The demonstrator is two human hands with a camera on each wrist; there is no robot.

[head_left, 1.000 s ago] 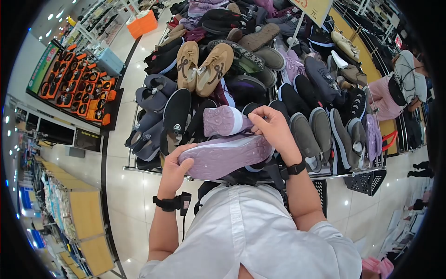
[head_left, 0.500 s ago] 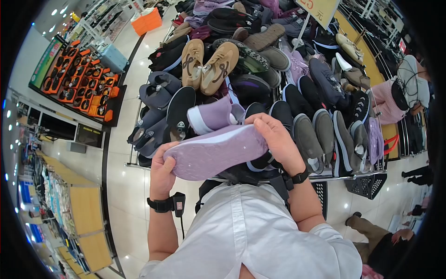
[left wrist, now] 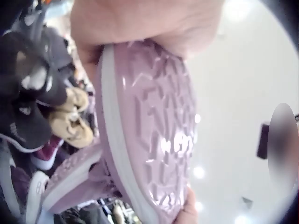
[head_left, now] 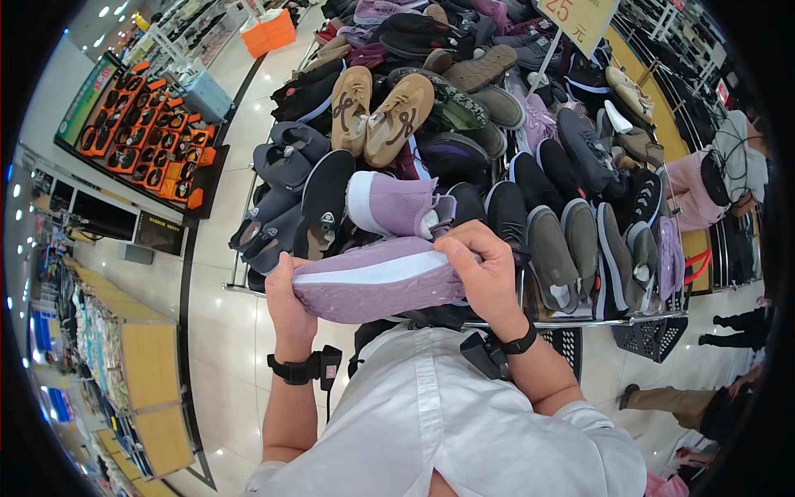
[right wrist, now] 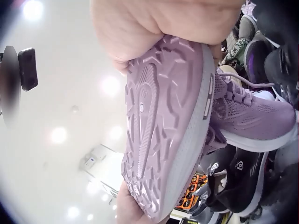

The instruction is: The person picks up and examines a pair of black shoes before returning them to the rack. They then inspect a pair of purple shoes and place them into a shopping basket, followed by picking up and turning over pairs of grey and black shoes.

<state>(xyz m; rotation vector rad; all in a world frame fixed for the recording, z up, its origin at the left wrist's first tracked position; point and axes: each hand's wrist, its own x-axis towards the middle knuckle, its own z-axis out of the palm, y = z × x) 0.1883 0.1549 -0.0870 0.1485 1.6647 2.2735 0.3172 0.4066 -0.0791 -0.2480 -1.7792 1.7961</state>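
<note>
Both hands hold a light purple sneaker [head_left: 373,286] with a white midsole stripe, lying sideways before the person's waist. My left hand [head_left: 291,311] grips its left end, and my right hand [head_left: 489,277] grips the right end with the thumb along its upper edge. The patterned purple sole [left wrist: 156,112] faces the camera in both wrist views. Just beyond it, a matching purple sneaker [head_left: 387,203] sits over the shoe pile, heel to the left. In the right wrist view, this second sneaker [right wrist: 257,116] shows its laced mesh upper.
Shoes in several colours are heaped on a metal rack, including tan lace-up shoes [head_left: 387,120], a black slip-on [head_left: 323,199] and grey slip-ons [head_left: 551,257]. A price sign [head_left: 577,23] stands at the back. Another person in pink [head_left: 694,190] is on the right; a perforated basket [head_left: 650,338] hangs below the rack.
The held sneaker has tilted, showing more of its white side and less sole. The matching sneaker has turned from sole-out to side-on. My right hand has moved onto the held sneaker's right end.
</note>
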